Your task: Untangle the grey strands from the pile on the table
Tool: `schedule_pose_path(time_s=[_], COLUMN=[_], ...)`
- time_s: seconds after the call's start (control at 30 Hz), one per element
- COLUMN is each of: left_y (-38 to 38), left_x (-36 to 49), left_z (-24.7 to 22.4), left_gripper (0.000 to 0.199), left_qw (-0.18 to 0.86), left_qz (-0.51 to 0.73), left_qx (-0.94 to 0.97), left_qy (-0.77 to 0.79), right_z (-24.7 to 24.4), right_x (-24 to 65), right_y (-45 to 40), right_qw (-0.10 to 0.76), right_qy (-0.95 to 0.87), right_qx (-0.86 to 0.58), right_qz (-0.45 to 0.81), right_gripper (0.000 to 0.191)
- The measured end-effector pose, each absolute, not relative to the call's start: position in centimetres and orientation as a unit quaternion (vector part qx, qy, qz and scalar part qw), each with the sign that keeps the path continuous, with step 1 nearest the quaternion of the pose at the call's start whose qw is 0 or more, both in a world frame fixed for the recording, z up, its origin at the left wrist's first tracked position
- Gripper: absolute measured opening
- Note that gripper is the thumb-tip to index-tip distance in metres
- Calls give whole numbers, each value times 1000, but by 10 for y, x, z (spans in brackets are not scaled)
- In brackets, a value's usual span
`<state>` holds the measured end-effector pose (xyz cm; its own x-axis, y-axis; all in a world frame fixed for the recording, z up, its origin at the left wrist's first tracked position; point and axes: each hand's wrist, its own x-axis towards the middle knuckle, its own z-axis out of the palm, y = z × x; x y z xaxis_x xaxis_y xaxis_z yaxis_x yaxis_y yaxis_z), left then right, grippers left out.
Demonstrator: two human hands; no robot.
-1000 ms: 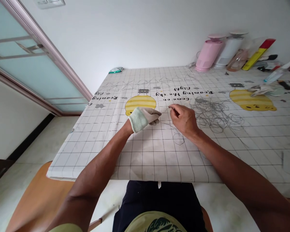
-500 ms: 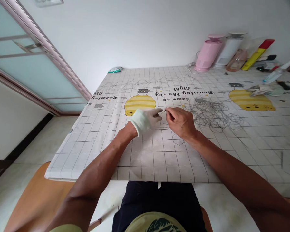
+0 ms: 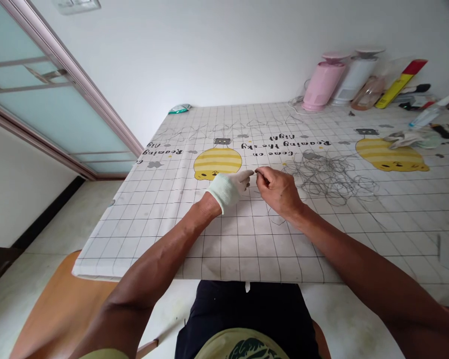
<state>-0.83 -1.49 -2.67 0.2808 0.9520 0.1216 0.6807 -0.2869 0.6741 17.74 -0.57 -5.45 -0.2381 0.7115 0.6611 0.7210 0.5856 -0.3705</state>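
Observation:
My left hand (image 3: 235,187), in a white knitted glove with a pale green cuff, is closed in a pinch over the middle of the table. Bare, my right hand (image 3: 279,188) is curled, thumb and forefinger pressed together just beside the left fingertips. A thin wire seems to run between the two pinches, though it is barely visible. Below my right wrist lies a bent piece of wire (image 3: 278,223). A loose tangle of thin grey wire (image 3: 331,177) spreads to the right of that hand. Farther back stands a row of wire triangles (image 3: 256,123), flat on the cloth.
A checked tablecloth (image 3: 157,239) covers the table. Toward the back right are a pink cylinder-shaped device (image 3: 323,85), a white one (image 3: 355,80), a bottle (image 3: 367,94), a yellow-and-red box (image 3: 400,86) and a glove (image 3: 411,138). A green packet (image 3: 179,108) lies at the back left corner.
My left hand has turned slightly and its fingers have drawn together, closer to the right fingertips. My right hand has hardly moved.

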Motion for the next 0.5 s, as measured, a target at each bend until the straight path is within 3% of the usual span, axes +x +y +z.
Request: schedule_pose_path(time_s=[0.33, 0.5], left_y=[-19, -17], left_x=[-7, -12], left_z=[-18, -25], left_gripper=[17, 14], left_qw=[156, 271], left_qz=[136, 215], left_qx=[812, 760], left_qy=[546, 550], right_z=[-55, -60], right_x=[188, 187], right_y=[1, 4], right_qw=[435, 423], right_qy=[-773, -778], right_qx=[-461, -465], right_qz=[1, -4], right_gripper=[21, 22])
